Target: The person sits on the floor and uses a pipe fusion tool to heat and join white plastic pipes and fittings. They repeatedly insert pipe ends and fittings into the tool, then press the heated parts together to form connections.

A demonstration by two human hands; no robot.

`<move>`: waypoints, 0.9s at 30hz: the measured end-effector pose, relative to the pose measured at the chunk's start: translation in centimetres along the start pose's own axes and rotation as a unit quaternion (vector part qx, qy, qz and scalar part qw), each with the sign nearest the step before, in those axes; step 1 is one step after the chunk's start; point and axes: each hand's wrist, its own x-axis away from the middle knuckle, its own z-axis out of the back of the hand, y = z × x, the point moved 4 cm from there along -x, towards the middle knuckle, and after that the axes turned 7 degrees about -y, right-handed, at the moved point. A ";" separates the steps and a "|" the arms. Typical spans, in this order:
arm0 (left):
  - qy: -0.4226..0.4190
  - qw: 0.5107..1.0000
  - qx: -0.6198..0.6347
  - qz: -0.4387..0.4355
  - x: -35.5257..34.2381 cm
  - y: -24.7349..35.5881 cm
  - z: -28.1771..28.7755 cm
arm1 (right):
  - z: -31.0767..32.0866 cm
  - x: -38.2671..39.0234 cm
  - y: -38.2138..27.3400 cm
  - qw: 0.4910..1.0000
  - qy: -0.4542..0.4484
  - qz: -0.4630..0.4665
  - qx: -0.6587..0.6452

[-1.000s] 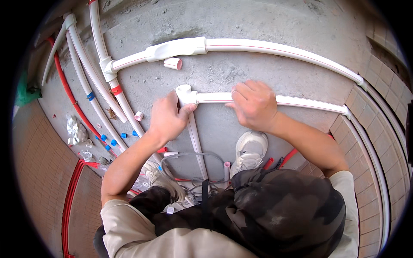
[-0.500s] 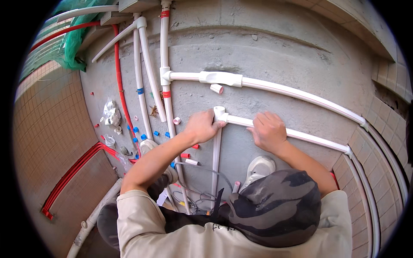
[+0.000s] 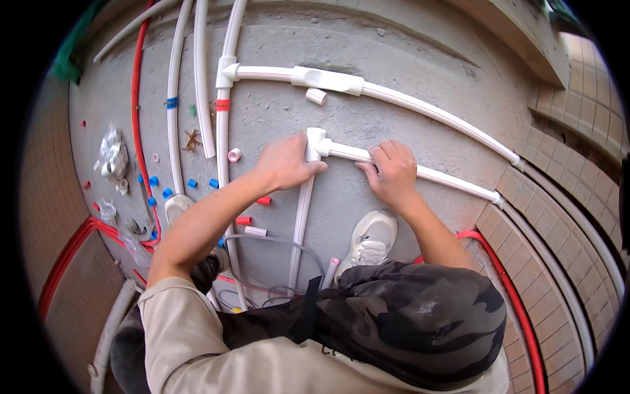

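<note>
A white tee fitting (image 3: 316, 138) joins a white pipe (image 3: 346, 152) running right and another white pipe (image 3: 302, 220) running toward me. My left hand (image 3: 283, 162) is closed around the left side of the tee, its thumb near the joint. Further along the right-running pipe, my right hand (image 3: 394, 172) grips it with fingers over the top and thumb on the near side. That pipe meets a coupling (image 3: 500, 201) at the tiled wall.
Beyond lies a parallel white pipe (image 3: 426, 119) with a bridge-shaped fitting (image 3: 326, 81). A loose white pipe piece (image 3: 315, 96) rests beside it. Blue caps (image 3: 192, 183), red pieces (image 3: 244, 220) and a plastic bag (image 3: 115, 154) lie left. A grey hose (image 3: 279, 239) loops near my shoe (image 3: 373, 236).
The view has shifted, so the floor and pipes sit further up and left. The tee's upper end looks turned. My right hand's fingers now wrap the pipe, with the thumb showing.
</note>
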 end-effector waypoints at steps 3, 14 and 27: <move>0.008 1.000 -0.018 0.008 -0.3 -0.5 -0.2 | -0.9 -0.9 -0.1 0.999 -0.033 0.013 0.010; 0.034 0.999 0.000 -0.007 0.9 -1.1 -1.2 | -2.0 -1.6 -0.6 0.991 -0.113 0.069 -0.031; -0.037 0.999 -0.023 0.013 0.0 0.1 -0.6 | -1.6 -1.8 -0.2 0.988 -0.105 0.097 -0.052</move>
